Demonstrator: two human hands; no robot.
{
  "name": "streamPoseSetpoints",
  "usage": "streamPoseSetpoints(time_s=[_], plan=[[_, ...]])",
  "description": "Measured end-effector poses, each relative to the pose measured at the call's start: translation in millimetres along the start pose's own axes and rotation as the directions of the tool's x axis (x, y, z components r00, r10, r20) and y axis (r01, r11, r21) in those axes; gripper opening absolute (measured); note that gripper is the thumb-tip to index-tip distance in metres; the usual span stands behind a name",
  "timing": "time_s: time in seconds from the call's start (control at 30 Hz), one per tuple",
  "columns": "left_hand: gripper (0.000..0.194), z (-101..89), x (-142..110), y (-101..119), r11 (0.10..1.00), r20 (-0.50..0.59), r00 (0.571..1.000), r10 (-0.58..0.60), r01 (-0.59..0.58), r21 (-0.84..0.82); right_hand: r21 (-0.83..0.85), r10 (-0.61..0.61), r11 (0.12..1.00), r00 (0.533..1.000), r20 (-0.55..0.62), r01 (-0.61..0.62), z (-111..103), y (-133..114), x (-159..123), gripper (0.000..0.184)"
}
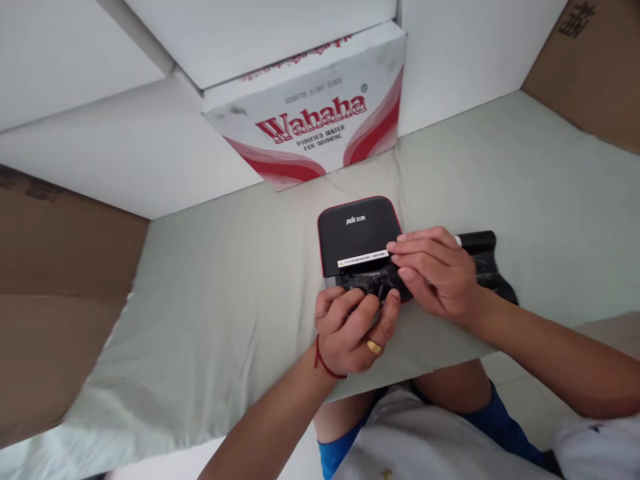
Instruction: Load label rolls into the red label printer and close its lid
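Note:
A flat black device with a red rim (357, 230) lies on the cloth, with a white warning strip across it. In its front opening is wrinkled, glossy black film (373, 281). The curled fingers of my left hand (353, 327) are closed at this film along the device's near edge; a gold ring and a red string bracelet show on it. At the device's right side, my right hand (440, 273) has its fingers bent and pressed together, with the fingertips by the strip's end. What they pinch is hidden. Just beyond this hand lies a black film roll (477, 241) with loose film.
Pale green cloth (210, 280) covers the table. A white and red Wahaha water carton (320, 120) stands behind the device against white panels (460, 60). Brown cardboard boxes stand at the left (60, 300) and right (595, 73). The table's front edge is close to my lap.

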State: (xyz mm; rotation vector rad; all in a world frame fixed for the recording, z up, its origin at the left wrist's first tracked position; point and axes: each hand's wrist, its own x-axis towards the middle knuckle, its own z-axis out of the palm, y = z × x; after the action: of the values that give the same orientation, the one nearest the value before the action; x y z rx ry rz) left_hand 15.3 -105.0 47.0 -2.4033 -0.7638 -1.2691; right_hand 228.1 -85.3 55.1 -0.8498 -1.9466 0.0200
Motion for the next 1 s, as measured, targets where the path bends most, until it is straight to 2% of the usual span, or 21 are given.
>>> streamPoseSetpoints(time_s=[0.07,0.17,0.33,0.43,0.53,0.6,0.63,0.67,0.7,0.77,0.8,0.83,0.9,1.0], plan=[[0.019,-1.0,0,0,1.000,0.005,1.000,-0.005,0.005,-0.002,-0.031,-0.029,0.999,0.999,0.026,0.030,0,-2,2,0.012],[0.019,-1.0,1,3,1.000,0.008,1.000,-0.028,0.028,-0.012,-0.064,-0.004,0.998,0.997,0.079,0.009,0,-1,3,0.013],[0.020,7.9,5,14,0.996,-0.038,0.995,-0.090,0.091,0.021,-0.014,0.003,1.000,1.000,-0.015,-0.004,6,6,-5,0.017],[0.018,11.6,7,20,0.992,-0.046,0.991,-0.126,0.127,0.010,0.013,-0.011,1.000,0.999,-0.031,0.011,5,6,-9,0.021],[0.023,8.1,3,16,0.981,-0.075,0.987,-0.139,0.127,-0.150,0.019,-0.098,0.995,0.995,-0.010,0.098,2,2,-10,0.023],[0.036,4.0,-3,5,0.929,-0.122,0.955,-0.271,0.226,-0.293,0.033,-0.137,0.990,0.991,-0.005,0.137,0,0,-10,0.022],[0.043,2.5,-5,-3,0.874,-0.136,0.908,-0.396,0.327,-0.358,0.039,-0.143,0.989,0.990,-0.004,0.143,0,-1,-9,0.021],[0.048,1.9,-8,-11,0.796,-0.160,0.829,-0.535,0.432,-0.424,0.044,-0.141,0.989,0.990,-0.001,0.141,0,-2,-9,0.020],[0.051,2.4,-10,-20,0.699,-0.137,0.751,-0.646,0.510,-0.502,0.050,-0.137,0.989,0.991,0.000,0.137,0,-2,-9,0.019],[0.056,6.1,-11,-36,0.449,0.040,0.633,-0.773,0.591,-0.670,0.064,-0.123,0.990,0.992,0.002,0.122,0,-2,-9,0.017],[0.058,8.8,-11,-42,0.316,0.161,0.596,-0.787,0.612,-0.725,0.071,-0.117,0.991,0.993,0.002,0.117,0,-2,-8,0.017],[0.062,11.5,-10,-46,0.205,0.256,0.572,-0.779,0.620,-0.758,0.074,-0.115,0.991,0.993,0.000,0.114,0,-2,-8,0.016],[0.072,16.1,-8,-50,0.042,0.380,0.548,-0.745,0.608,-0.793,0.076,-0.111,0.991,0.994,-0.004,0.111,0,-3,-7,0.016],[0.092,19.2,-7,-48,-0.091,0.473,0.534,-0.701,0.591,-0.802,0.076,-0.105,0.992,0.994,-0.005,0.105,0,-4,-6,0.015]])
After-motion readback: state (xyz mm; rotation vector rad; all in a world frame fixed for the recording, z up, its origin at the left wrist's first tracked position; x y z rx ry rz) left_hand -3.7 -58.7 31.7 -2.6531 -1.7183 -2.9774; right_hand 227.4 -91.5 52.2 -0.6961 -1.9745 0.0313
